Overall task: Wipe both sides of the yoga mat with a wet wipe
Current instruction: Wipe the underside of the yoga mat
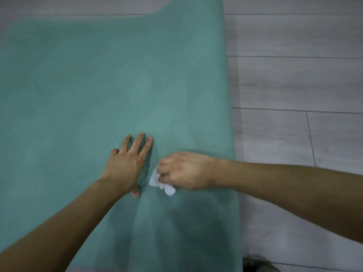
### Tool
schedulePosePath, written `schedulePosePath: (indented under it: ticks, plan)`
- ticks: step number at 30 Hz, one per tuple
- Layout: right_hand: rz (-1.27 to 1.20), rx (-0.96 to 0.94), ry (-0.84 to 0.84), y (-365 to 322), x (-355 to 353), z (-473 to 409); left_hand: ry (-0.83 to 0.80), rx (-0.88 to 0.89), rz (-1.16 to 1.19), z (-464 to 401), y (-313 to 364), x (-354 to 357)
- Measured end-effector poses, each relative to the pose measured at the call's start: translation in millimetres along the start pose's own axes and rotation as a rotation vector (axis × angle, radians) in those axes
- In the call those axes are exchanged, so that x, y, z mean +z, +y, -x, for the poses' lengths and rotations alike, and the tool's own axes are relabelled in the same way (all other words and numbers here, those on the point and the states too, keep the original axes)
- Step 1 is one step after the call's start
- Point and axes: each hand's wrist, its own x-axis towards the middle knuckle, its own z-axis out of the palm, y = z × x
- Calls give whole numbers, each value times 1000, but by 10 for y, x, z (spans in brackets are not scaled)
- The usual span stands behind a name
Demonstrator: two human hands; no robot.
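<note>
Teal yoga mat (117, 85) is lying flat on grey plank flooring (294, 75); left hand (125, 165) is pressing it, fingers spread, while right hand (184, 169) is gripping a crumpled white wet wipe (166, 186) against it; no writing showing

So the yoga mat (98, 85) is spread flat on the floor (294, 75), taking up the whole left and middle of the view, with bare floor running along its right edge and a strip behind its far end. Left hand (125, 165) sits flat on the mat near the middle. Right hand (184, 169) is just to the right of it, on the mat too, with the wet wipe (163, 183) bunched under it, between the two hands.
</note>
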Motion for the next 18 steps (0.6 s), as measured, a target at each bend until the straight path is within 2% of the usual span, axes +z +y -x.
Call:
schedulePosePath:
  ticks: [2, 4, 6, 7, 10, 12, 14, 16, 18]
  plan:
    - [159, 268, 159, 782, -353, 73, -18, 2, -6, 9, 23, -14]
    - [253, 634, 263, 1457, -773, 294, -61, 20, -4, 6, 30, -53]
    - [204, 915, 439, 1745, -949, 571, -79, 30, 34, -14, 7, -171]
    - [183, 978, 534, 1688, -929, 639, -74, 29, 70, -41, -12, -256]
    - [48, 946, 618, 885, -508, 697, -25, 33, 133, -219, -90, -506]
    - [-74, 792, 522, 160, -125, 838, 25, 15, 123, -397, -123, -640]
    - [-77, 647, 396, -281, 98, 1021, 68, -31, 137, -576, -101, -754]
    - [-41, 644, 437, -57, 103, 1150, 82, -81, 187, -754, -44, -841]
    - [24, 781, 564, 539, -85, 1118, 32, -113, 217, -923, -3, -901]
